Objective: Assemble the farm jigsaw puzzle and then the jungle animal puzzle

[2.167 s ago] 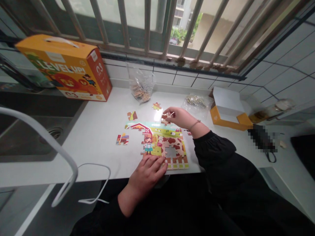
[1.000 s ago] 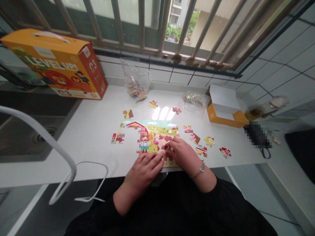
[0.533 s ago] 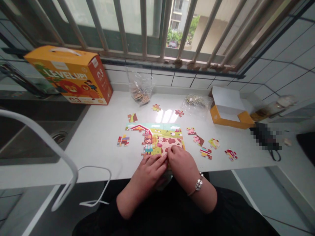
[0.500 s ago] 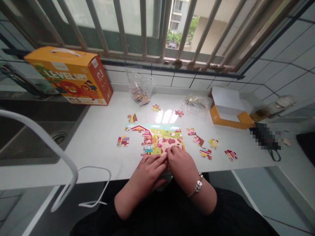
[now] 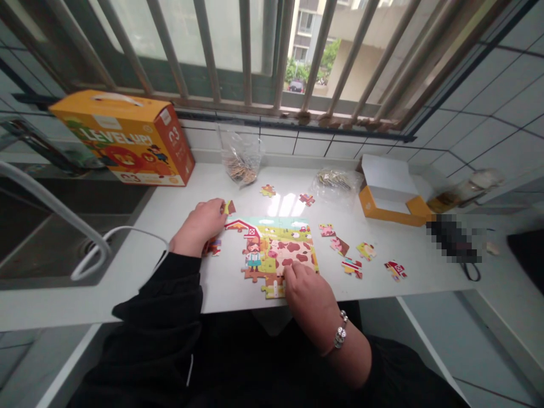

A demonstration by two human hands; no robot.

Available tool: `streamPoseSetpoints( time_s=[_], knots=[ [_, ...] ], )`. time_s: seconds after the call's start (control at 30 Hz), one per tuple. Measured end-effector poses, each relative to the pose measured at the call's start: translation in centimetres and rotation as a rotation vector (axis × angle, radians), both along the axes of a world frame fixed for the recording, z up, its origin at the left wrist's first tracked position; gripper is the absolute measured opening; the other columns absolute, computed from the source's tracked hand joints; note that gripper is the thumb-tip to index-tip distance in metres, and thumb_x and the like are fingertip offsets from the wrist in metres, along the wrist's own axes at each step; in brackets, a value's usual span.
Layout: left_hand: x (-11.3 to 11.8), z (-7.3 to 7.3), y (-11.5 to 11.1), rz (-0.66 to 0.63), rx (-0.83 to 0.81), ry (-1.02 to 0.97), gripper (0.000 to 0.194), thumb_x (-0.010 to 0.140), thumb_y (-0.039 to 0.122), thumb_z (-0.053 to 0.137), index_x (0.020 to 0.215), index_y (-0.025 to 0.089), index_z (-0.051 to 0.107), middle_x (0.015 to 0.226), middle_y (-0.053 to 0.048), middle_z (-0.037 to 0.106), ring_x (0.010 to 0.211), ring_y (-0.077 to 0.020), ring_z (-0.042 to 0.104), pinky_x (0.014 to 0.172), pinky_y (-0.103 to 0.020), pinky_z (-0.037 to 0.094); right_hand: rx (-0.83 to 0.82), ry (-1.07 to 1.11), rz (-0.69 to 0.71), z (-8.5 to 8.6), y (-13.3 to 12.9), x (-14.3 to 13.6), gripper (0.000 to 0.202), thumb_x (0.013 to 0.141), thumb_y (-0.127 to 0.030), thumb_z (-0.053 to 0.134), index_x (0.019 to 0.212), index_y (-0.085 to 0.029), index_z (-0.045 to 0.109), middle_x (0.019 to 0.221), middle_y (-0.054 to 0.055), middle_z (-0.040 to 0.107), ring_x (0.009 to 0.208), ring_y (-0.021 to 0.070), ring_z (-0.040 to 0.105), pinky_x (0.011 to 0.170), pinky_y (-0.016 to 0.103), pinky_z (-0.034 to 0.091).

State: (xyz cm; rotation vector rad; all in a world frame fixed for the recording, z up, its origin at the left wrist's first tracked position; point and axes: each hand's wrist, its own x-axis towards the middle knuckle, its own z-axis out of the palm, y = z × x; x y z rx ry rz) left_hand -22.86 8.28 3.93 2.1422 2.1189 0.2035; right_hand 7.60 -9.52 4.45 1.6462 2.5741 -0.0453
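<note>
A partly assembled farm jigsaw puzzle (image 5: 272, 243), showing a spotted cow, a farmer and a barn roof, lies flat on the white counter. At its upper left, my left hand (image 5: 203, 224) has its fingers closed on the left edge of a green and brown puzzle piece (image 5: 229, 207). My right hand (image 5: 309, 292), wearing a beaded bracelet, rests with curled fingertips on the puzzle's lower edge and covers its lower right corner. Another puzzle piece (image 5: 215, 247) sits partly hidden behind my left wrist. Loose puzzle pieces (image 5: 339, 245) lie right of the puzzle.
An orange box (image 5: 127, 144) stands beside the sink (image 5: 127, 221) at left. Clear bags (image 5: 242, 164) and an open small box (image 5: 393, 207) are at the back. Above the puzzle lie two loose pieces (image 5: 267, 191). A white cable (image 5: 55, 192) hangs at left.
My left hand has left the puzzle's lower edge and moved up and left to the green and brown piece. My right hand stays at the lower edge, where more of the fence section now shows.
</note>
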Motion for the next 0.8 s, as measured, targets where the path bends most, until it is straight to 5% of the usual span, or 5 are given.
streamPoseSetpoints(
  time_s=[0.27, 0.5, 0.67, 0.8],
  knots=[
    [-1.2, -1.5, 1.6, -0.059, 0.078, -0.046, 0.053, 0.094, 0.032, 0.069, 0.144, 0.013, 0.069, 0.135, -0.021, 0.076, 0.126, -0.0376, 0.069, 0.115, -0.047, 0.051, -0.016, 0.009, 0.0, -0.2, -0.1, 0.1, 0.013, 0.105, -0.01, 0.061, 0.114, -0.019, 0.067, 0.114, 0.013, 0.073, 0.101, 0.0272, 0.069, 0.086, 0.038, 0.057],
    [-1.9, -1.6, 1.4, 0.006, 0.201, -0.271, 0.069, 0.081, 0.039, 0.082, 0.144, 0.015, 0.071, 0.123, -0.016, 0.073, 0.11, -0.0327, 0.069, 0.1, -0.041, 0.055, -0.007, 0.021, -0.01, -0.2, -0.2, 0.0, 0.011, 0.109, -0.014, 0.058, 0.112, -0.019, 0.067, 0.113, 0.012, 0.072, 0.101, 0.0272, 0.068, 0.085, 0.038, 0.055],
    [-0.7, -0.5, -0.7, 0.07, 0.159, -0.668, 0.04, 0.086, 0.046, 0.076, 0.114, 0.018, 0.077, 0.083, -0.002, 0.068, 0.074, -0.0205, 0.062, 0.068, -0.031, 0.046, -0.002, 0.038, 0.005, -0.4, -0.2, 0.4, 0.01, 0.111, -0.017, 0.057, 0.113, -0.019, 0.067, 0.113, 0.012, 0.073, 0.103, 0.027, 0.067, 0.09, 0.038, 0.055],
    [1.0, 1.0, -4.9, 0.07, 0.023, -0.935, 0.033, 0.087, 0.047, 0.077, 0.104, 0.02, 0.069, 0.082, -0.001, 0.073, 0.07, -0.0182, 0.066, 0.064, -0.029, 0.047, 0.011, 0.056, 0.023, -0.3, -0.3, 0.7, 0.012, 0.112, -0.018, 0.055, 0.116, -0.018, 0.067, 0.115, 0.013, 0.074, 0.107, 0.0266, 0.068, 0.091, 0.036, 0.055]
  ],
)
